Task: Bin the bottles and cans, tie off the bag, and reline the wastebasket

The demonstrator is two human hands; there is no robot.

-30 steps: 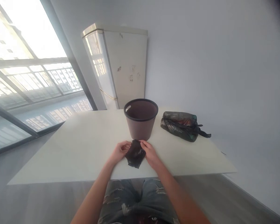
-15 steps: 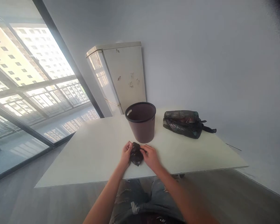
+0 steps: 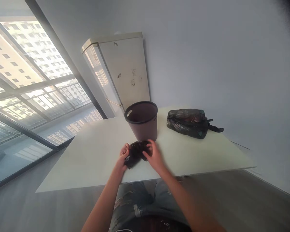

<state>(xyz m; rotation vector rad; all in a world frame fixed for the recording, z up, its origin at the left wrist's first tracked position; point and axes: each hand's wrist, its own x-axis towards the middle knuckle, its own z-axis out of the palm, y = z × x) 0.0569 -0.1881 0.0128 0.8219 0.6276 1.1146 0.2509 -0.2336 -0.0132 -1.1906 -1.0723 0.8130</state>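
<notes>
Left hand and right hand pinch black plastic over white table, fridge beyond.

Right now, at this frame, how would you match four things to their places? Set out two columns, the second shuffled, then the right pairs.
Things
1. bin
2. fridge
3. bulky bag
4. crumpled bag

Places
A. between the left hand and the right hand
B. lying on the table, right of the bin
C. beyond the table's far edge
D. upright on the table, left of the bulky bag

Pairs: 1-D, 2-C, 3-B, 4-A
</notes>
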